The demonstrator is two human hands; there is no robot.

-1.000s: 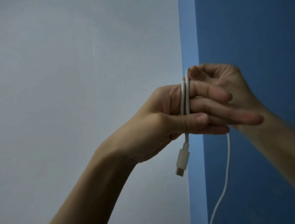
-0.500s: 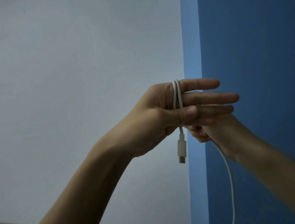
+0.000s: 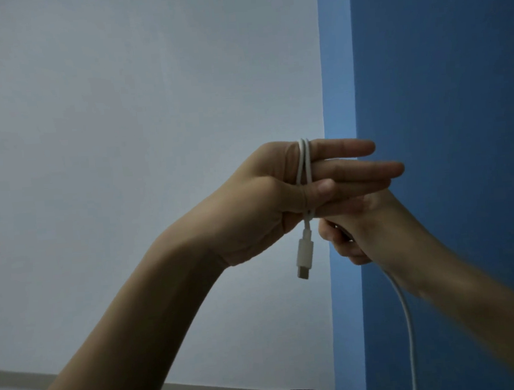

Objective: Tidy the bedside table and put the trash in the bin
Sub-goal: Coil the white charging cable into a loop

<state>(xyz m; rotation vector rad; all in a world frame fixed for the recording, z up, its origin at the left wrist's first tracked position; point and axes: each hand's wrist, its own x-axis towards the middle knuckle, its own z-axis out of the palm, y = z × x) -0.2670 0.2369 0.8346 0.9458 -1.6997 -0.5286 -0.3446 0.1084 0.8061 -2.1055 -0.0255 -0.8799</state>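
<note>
- Left hand up front. Its four fingers are straight and pressed together, and the thumb is clamped across the white cable. That grip pins the cable flat against the fingers.
- The cable sits in two turns round the base of those fingers. Its plug dangles free just under the thumb.
- Tucked under and behind the left fingers is the right hand, curled shut on the cable's loose run. The slack drops from it out of the bottom of the view.
- To wind this well, I'd say keep the thumb down so the plug end can't slip. Feed each turn snug beside the last one, not on top of it. Light, steady tension should do, as this thin cord looks likely to kink if yanked.
- Behind them are a pale wall and a blue wall. There's no worktop or bin in sight, so the tidying is still ahead.
- A second ago the right hand was high behind the fingertips, carrying the cable over the top. Now it has swung down underneath, another pass under way. The plug hangs where it did.
</note>
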